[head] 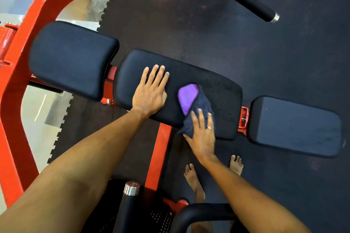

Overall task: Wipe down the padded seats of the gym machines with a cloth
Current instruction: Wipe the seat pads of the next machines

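Over the dark gym floor (246,43), my flat left hand (149,96) rests on the middle pad (219,89) while my right hand (203,135) presses the cloth (189,100) on it with straight fingers, so the side pads (72,58) likely still need wiping.

- Black padded surface (217,89): middle of three pads on a red frame (17,85), speckled on its right part.
- Dark cloth (198,108), purple side showing, lies at the near edge.
- Left hand (149,94) flat on the pad, just beside the cloth.
- Right hand (202,136), fingers straight, on the cloth.
- Floor (246,24): dark mat, bare feet (195,181) on it.
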Demonstrator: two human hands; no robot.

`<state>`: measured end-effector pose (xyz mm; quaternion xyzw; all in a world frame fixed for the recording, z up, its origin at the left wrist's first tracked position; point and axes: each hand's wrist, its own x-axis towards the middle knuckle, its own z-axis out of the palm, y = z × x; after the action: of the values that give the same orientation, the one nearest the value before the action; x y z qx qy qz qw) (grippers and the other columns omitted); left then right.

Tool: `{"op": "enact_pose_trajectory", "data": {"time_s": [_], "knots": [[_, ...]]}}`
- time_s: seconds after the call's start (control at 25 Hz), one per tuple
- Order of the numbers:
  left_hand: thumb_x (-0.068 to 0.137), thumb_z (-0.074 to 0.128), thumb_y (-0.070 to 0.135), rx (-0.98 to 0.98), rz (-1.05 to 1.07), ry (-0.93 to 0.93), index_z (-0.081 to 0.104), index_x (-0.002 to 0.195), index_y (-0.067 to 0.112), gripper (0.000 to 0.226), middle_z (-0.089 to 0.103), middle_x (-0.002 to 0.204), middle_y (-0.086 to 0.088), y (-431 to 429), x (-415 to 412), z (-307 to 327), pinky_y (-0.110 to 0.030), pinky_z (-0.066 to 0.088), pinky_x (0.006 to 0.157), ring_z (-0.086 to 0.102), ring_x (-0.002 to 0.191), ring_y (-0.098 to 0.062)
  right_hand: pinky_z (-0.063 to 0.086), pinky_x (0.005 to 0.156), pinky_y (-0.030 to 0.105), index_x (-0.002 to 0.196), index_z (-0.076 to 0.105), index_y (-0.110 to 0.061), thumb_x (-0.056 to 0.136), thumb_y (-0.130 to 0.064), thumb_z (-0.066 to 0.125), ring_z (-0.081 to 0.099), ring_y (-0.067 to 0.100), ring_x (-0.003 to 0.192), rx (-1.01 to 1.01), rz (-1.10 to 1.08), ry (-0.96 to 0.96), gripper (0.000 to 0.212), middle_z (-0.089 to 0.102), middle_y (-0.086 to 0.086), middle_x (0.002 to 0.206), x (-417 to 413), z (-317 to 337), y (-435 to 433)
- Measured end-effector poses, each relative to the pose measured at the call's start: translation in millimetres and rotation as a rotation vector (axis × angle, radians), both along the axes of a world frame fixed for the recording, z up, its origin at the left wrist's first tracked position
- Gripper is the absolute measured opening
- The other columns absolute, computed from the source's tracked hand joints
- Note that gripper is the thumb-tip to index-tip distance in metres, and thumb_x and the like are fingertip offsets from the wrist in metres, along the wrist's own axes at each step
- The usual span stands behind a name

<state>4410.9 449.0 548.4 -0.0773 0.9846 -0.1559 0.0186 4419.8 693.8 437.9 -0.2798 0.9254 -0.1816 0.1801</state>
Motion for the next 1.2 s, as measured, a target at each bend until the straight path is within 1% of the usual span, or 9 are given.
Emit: {"op": "enact_pose_trajectory", "data": {"time_s": [0.16,0.32,0.4,0.52,0.64,0.8,0.92,1.04,1.2], "knots": [[0.095,0.038,0.028,0.001,0.005,0.008,0.036,0.155,0.009,0.062,0.029,0.164,-0.015,-0.7,-1.5,0.5,-0.054,0.012,0.125,0.021,0.153,-0.034,0.025,0.119,0.064,0.152,0.04,-0.008,0.065,-0.046,0.092,0.014,0.048,0.152,-0.081,-0.17,-0.136,0.109,0.028,0.015,0.164,0.3,0.7,-4.4],[0.096,0.038,0.029,-0.009,0.018,0.004,0.035,0.155,0.008,0.062,0.029,0.164,-0.015,2.3,-0.1,0.2,-0.054,0.012,0.125,0.02,0.153,-0.033,0.001,0.125,0.054,0.161,0.025,-0.021,0.084,-0.063,0.066,-0.001,0.038,0.157,-0.223,0.038,-0.11,0.097,0.012,0.007,0.171,1.2,43.6,-69.6],[0.098,0.036,0.03,-0.009,0.016,0.001,0.034,0.156,0.009,0.062,0.028,0.164,-0.015,1.4,-1.1,1.3,-0.054,0.012,0.125,0.019,0.154,-0.033,0.003,0.127,0.052,0.162,0.019,-0.028,0.092,-0.071,0.043,-0.003,0.033,0.158,-0.208,0.072,-0.058,0.086,0.009,0.001,0.172,-4.6,43.1,-68.4],[0.096,0.04,0.028,0.001,0.017,0.019,0.037,0.154,0.009,0.061,0.031,0.163,-0.014,2.0,-0.5,1.2,-0.054,0.013,0.125,0.022,0.153,-0.033,0.015,0.125,0.055,0.161,0.019,-0.035,0.098,-0.068,0.032,0.001,0.029,0.158,-0.177,0.047,-0.045,0.072,0.011,-0.004,0.171,-19.9,20.1,-28.3],[0.095,0.042,0.026,0.014,0.017,0.029,0.039,0.153,0.008,0.061,0.031,0.163,-0.015,2.8,-0.5,2.3,-0.054,0.013,0.125,0.024,0.152,-0.034,0.009,0.125,0.058,0.162,0.014,-0.037,0.1,-0.065,0.035,-0.003,0.031,0.157,-0.114,-0.083,-0.185,0.071,0.006,-0.005,0.172,-53.1,6.1,-11.7],[0.096,0.04,0.027,-0.003,0.014,0.019,0.037,0.154,0.008,0.061,0.029,0.164,-0.016,2.2,1.1,1.6,-0.054,0.013,0.125,0.022,0.153,-0.034,-0.007,0.123,0.061,0.163,0.005,-0.036,0.104,-0.058,0.037,-0.016,0.034,0.156,-0.058,-0.292,-0.384,0.07,-0.009,-0.001,0.172,-87.6,34.3,-76.9],[0.097,0.039,0.028,-0.019,0.026,0.005,0.036,0.155,0.008,0.061,0.029,0.164,-0.016,2.7,-1.5,3.7,-0.055,0.014,0.124,0.022,0.153,-0.034,-0.009,0.123,0.058,0.163,0.005,-0.036,0.103,-0.062,0.033,-0.016,0.032,0.156,-0.106,-0.15,-0.27,0.071,-0.008,-0.003,0.171,-78.7,47.4,-91.3],[0.097,0.04,0.029,-0.023,0.034,-0.043,0.037,0.154,0.008,0.061,0.031,0.163,-0.016,4.1,0.5,6.2,-0.055,0.014,0.124,0.024,0.152,-0.034,-0.008,0.123,0.054,0.162,0.007,-0.04,0.098,-0.072,0.02,-0.011,0.027,0.157,-0.111,0.04,-0.154,0.073,-0.005,-0.008,0.172,-59.6,38.5,-44.8],[0.092,0.044,0.03,0.004,0.026,-0.075,0.05,0.142,0.006,0.056,0.045,0.151,-0.015,2.1,-20.7,15.8,-0.053,0.021,0.122,0.038,0.142,-0.035,-0.008,0.123,0.06,0.163,0.01,-0.038,0.1,-0.071,0.023,-0.012,0.028,0.157,0.045,-0.092,-0.218,0.072,-0.006,-0.009,0.171,-94.5,8.9,-14.4]]}}
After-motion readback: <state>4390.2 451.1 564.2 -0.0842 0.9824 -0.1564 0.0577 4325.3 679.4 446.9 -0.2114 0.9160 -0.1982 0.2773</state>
